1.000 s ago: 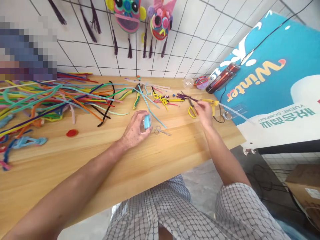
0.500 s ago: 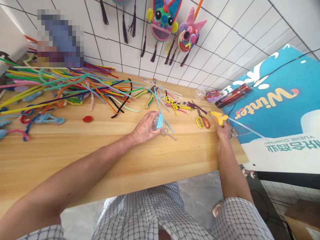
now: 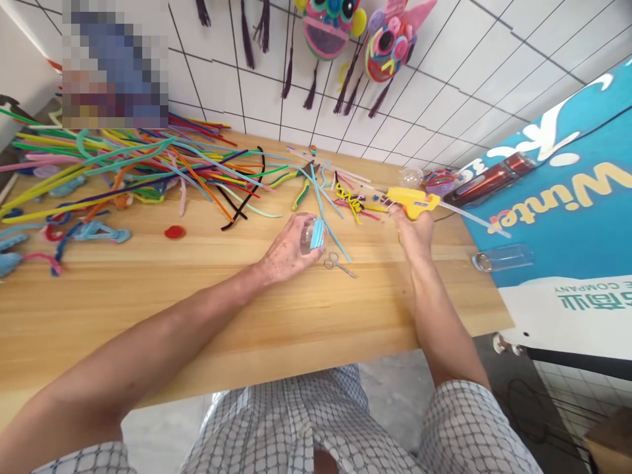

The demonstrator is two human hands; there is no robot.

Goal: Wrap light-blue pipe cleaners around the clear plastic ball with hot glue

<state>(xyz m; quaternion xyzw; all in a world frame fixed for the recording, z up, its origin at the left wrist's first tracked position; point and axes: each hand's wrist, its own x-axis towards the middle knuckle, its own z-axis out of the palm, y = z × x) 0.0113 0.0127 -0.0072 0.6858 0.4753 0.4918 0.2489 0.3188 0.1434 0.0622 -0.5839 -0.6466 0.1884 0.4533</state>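
Observation:
My left hand (image 3: 289, 250) rests on the wooden table (image 3: 207, 309), fingers curled round a clear plastic ball (image 3: 312, 235) wrapped with a light blue pipe cleaner. My right hand (image 3: 415, 230) grips a yellow glue gun (image 3: 412, 201), its nozzle pointing left and a clear glue stick (image 3: 474, 217) jutting out behind to the right. Small silver scissors (image 3: 338, 264) lie just right of the left hand. Between the hands lie short pipe cleaner scraps (image 3: 350, 197).
A heap of long coloured pipe cleaners (image 3: 113, 171) covers the table's far left. A red felt disc (image 3: 174, 232) lies near it. A blue printed board (image 3: 567, 217) leans at the right, with a clear glass (image 3: 501, 258) and red device (image 3: 488, 179) beside it. Felt masks (image 3: 365, 33) hang on the tiled wall.
My right hand has lifted the yellow glue gun from the table's right edge and carried it left towards the middle. The left hand has kept hold of the ball.

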